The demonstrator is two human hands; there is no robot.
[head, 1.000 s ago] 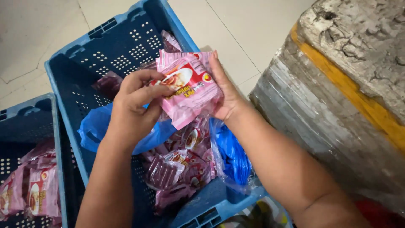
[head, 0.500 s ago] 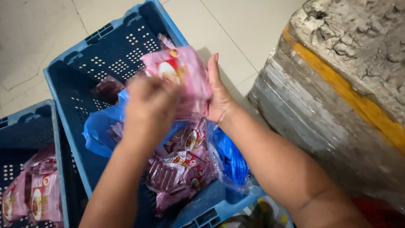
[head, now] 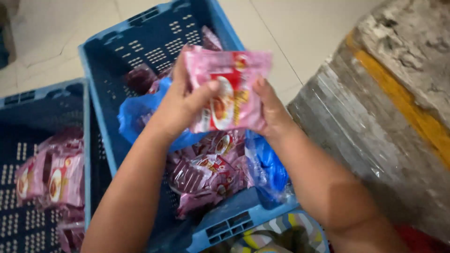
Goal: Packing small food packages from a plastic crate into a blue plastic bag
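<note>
The left hand (head: 180, 105) and right hand (head: 272, 110) grip one pink snack packet (head: 229, 91) between them, held above the blue crate (head: 154, 33). Beneath it, more pink packets (head: 206, 173) lie on a blue plastic bag (head: 136, 112); a second crate (head: 42, 98) stands left.

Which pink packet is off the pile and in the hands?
The pink packet above the middle crate, pinched between the left hand and right hand. The other packets lie loose in the crates below.
</note>
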